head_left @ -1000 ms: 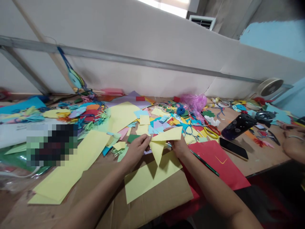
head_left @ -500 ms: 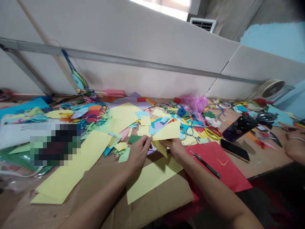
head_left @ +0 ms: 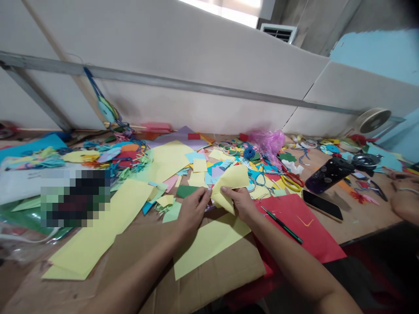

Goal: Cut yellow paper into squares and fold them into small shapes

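Observation:
A folded piece of yellow paper point(head_left: 234, 175) is held up between my two hands, with one flap hanging down. My left hand point(head_left: 195, 207) pinches its left corner between thumb and fingers. My right hand point(head_left: 242, 201) grips it from the right, the thumb pressed on its front face. Below the hands, a larger yellow sheet point(head_left: 209, 253) lies on a piece of brown cardboard point(head_left: 225, 283). Just right of my right arm, a green craft knife or pen point(head_left: 283, 226) rests on a red sheet point(head_left: 314, 235).
Long yellow strips point(head_left: 101, 231) lie left. Paper scraps, scissors point(head_left: 291, 183) and a pink plastic bag point(head_left: 268, 141) crowd the back. A phone point(head_left: 322, 205) and dark tumbler point(head_left: 329, 174) stand right, near another person's hand point(head_left: 404, 198). A small fan point(head_left: 373, 120) is by the wall.
The folded yellow paper has tilted and its flaps have shifted. My right thumb now shows on the front of the paper. My left hand has stayed nearly in place.

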A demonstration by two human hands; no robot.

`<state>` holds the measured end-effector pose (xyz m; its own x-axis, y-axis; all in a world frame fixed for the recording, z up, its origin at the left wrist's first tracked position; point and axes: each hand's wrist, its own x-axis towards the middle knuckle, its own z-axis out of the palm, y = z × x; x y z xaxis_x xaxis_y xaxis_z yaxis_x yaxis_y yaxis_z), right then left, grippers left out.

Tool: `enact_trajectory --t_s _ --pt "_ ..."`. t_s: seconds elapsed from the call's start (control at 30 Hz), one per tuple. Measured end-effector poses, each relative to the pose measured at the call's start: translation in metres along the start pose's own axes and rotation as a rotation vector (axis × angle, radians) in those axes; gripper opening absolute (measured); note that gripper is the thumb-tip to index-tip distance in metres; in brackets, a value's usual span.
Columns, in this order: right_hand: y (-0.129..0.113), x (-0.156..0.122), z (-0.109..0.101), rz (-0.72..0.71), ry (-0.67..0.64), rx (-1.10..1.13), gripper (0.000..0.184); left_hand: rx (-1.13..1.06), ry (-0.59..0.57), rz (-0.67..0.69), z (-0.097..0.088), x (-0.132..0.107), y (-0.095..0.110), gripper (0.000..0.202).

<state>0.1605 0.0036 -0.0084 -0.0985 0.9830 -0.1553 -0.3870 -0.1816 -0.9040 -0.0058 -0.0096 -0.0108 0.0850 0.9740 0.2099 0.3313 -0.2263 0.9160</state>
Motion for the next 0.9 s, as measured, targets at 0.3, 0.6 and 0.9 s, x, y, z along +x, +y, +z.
enact_trajectory --t_s 0.3,0.6,0.9 --pt "-0.0032 0.0014 -0.0023 -0.032 0.036 0.003 0.043 -0.219 -0.054 -0.097 -0.0086 0.0044 0.0024 0.039" --pt "-0.0056 -0.0014 -0.0002 -0.042 0.013 0.003 0.041 -0.311 -0.140 -0.137 -0.0082 0.0054 0.0037 0.036" --pt "-0.0018 0.0022 -0.0028 -0.070 -0.031 -0.061 0.037 -0.216 -0.177 -0.112 -0.0064 0.0063 -0.0018 0.043"
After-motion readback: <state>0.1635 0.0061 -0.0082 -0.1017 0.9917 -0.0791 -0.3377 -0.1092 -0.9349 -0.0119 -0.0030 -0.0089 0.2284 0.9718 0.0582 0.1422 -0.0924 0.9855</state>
